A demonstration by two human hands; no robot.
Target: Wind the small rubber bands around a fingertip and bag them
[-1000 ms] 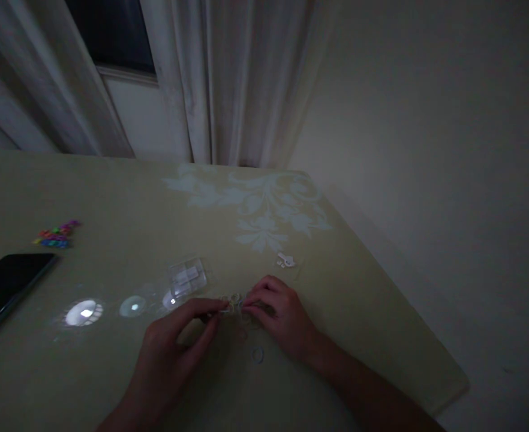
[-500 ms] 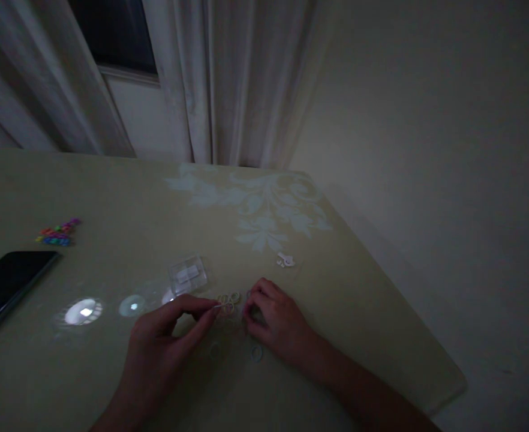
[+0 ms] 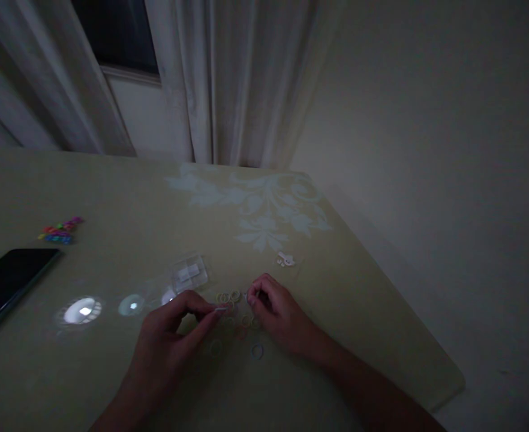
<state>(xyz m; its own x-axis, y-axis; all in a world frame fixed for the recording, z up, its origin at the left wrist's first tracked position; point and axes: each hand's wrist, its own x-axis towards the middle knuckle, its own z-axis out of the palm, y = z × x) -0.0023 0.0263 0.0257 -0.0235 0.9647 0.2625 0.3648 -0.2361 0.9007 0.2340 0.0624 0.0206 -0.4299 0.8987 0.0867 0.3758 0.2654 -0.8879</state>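
Small pale rings point(image 3: 235, 296) lie on the table between my hands, some yellowish and some pinkish. My left hand point(image 3: 179, 327) pinches a thin whitish piece point(image 3: 221, 308) between thumb and index finger, just left of the rings. At the right side of the rings, my right hand point(image 3: 276, 309) has its thumb and fingertips pressed together; what they hold is too small to make out. One bluish ring point(image 3: 257, 351) and a faint greenish ring point(image 3: 216, 348) lie nearer to me. A clear plastic box point(image 3: 189, 273) rests beyond my left hand.
A black phone point(image 3: 15, 276) lies at the left on the table point(image 3: 125, 198). Behind it is a heap of colourful small pieces point(image 3: 61, 231). Small white pieces point(image 3: 285, 260) sit beyond my right hand. Curtains and a wall border the table.
My right hand has lifted slightly away from the rings, its fingers now closer together, and more rings show below it. My left hand has shifted a little to the right.
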